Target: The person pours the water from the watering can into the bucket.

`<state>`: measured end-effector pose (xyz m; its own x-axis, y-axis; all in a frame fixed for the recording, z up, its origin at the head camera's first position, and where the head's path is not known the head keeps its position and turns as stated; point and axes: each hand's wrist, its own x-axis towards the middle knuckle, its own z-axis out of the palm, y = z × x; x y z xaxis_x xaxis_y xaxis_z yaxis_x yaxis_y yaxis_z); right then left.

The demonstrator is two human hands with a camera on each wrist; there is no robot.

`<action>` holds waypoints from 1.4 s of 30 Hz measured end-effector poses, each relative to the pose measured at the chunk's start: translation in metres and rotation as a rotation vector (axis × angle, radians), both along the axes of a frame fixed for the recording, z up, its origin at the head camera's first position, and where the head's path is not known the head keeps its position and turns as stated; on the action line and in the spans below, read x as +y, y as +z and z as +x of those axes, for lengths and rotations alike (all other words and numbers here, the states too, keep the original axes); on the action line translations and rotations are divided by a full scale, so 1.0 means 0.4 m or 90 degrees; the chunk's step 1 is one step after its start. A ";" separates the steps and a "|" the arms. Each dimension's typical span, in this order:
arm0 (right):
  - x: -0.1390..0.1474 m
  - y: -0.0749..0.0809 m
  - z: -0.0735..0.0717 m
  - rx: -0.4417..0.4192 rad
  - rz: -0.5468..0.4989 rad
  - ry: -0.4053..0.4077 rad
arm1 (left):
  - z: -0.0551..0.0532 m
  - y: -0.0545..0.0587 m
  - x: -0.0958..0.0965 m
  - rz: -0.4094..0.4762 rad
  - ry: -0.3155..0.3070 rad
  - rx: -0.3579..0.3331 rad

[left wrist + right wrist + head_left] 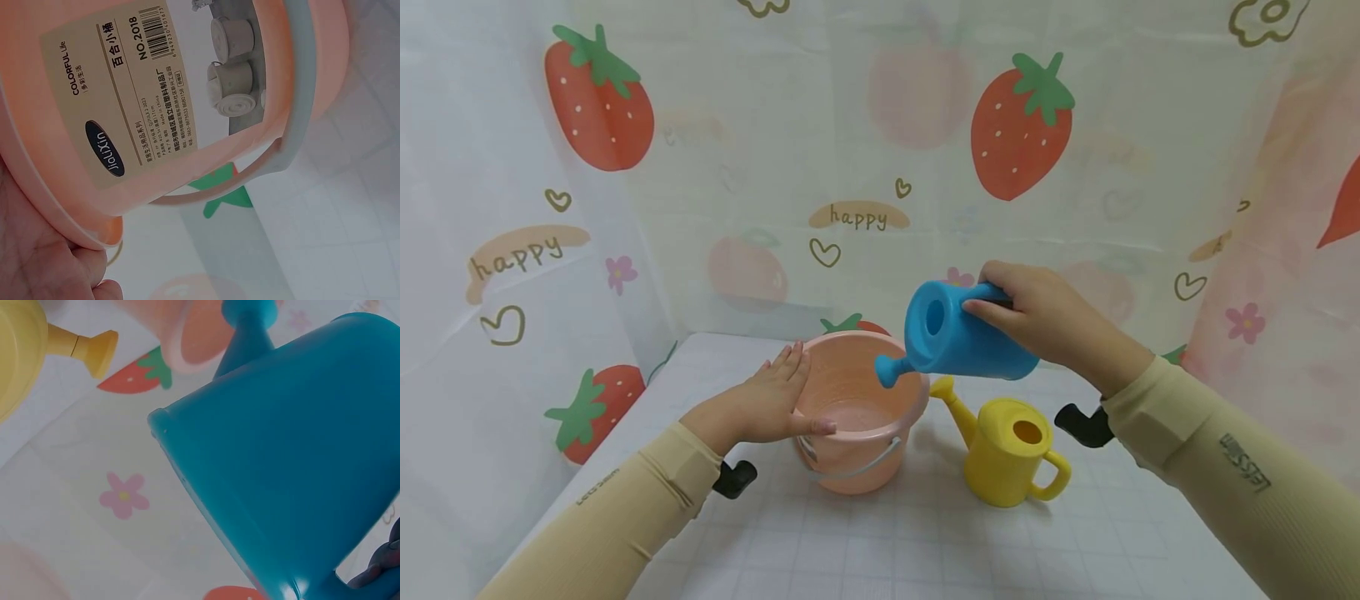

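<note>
A blue watering can point(973, 337) is held by its handle in my right hand point(1048, 312). It is tilted, with its spout point(891, 369) pointing down over the opening of a pink bucket point(861, 462). In the right wrist view the can's blue body point(294, 444) fills much of the picture. My left hand point(767, 404) rests on the bucket's left rim, fingers stretched along it and the thumb lying over the near edge. The left wrist view shows the bucket's printed label point(125, 94) and its grey handle point(300, 94) hanging down. No water is visible leaving the spout.
A yellow watering can point(1003, 467) stands upright on the white table point(925, 558), right of the bucket, its spout toward the bucket. Behind hangs a curtain point(760, 167) printed with strawberries. Black wrist mounts point(1084, 425) stick out below both sleeves.
</note>
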<state>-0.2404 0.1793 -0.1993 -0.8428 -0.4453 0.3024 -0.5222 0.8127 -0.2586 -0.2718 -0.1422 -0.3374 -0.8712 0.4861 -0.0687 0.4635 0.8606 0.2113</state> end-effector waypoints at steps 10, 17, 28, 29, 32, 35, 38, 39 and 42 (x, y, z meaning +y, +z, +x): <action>-0.019 0.018 0.002 -0.005 0.026 0.015 | 0.005 0.005 0.000 -0.001 0.003 -0.005; -0.027 0.027 -0.003 0.003 0.046 0.026 | 0.008 0.008 0.003 -0.001 0.006 -0.008; -0.036 0.039 -0.003 0.019 0.076 0.057 | 0.007 0.006 0.001 -0.005 0.006 -0.010; -0.037 0.040 -0.003 0.019 0.077 0.059 | 0.007 0.006 0.001 -0.006 0.006 -0.009; -0.040 0.040 -0.004 0.020 0.080 0.062 | 0.007 0.006 0.001 -0.008 0.008 -0.008; -0.042 0.039 -0.006 0.022 0.084 0.064 | 0.007 0.007 0.002 -0.010 0.007 -0.008; -0.044 0.039 -0.007 0.025 0.090 0.069 | 0.007 0.007 0.002 -0.010 0.006 -0.009; -0.044 0.039 -0.007 0.027 0.092 0.072 | 0.008 0.007 0.003 -0.010 0.006 -0.010; -0.045 0.037 -0.008 0.035 0.101 0.078 | 0.008 0.007 0.003 -0.012 0.005 -0.010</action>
